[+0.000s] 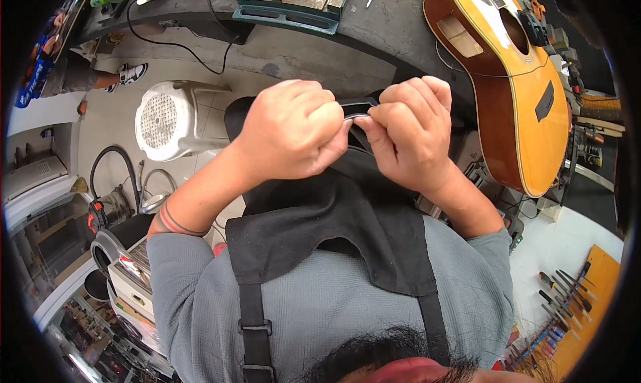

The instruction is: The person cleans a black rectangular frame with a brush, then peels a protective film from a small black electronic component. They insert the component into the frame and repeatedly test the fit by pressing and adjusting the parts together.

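Both fists are raised close together in front of my black apron. A thin, narrow strip, dark with a pale edge, bridges the small gap between them and bows slightly upward. My left hand is closed around one end, its thumb pressed against the curled fingers. My right hand pinches the other end between thumb and forefinger. Most of the strip is hidden inside the fingers, so I cannot tell its exact kind. Neither hand touches the acoustic guitar, which lies to the right of my right hand.
A dark workbench runs across the far side, carrying a green metal vise. To the left stands a white plastic stool, with a black cable hanging beyond it. Another person's shoe shows far left. Hand tools lie at lower right.
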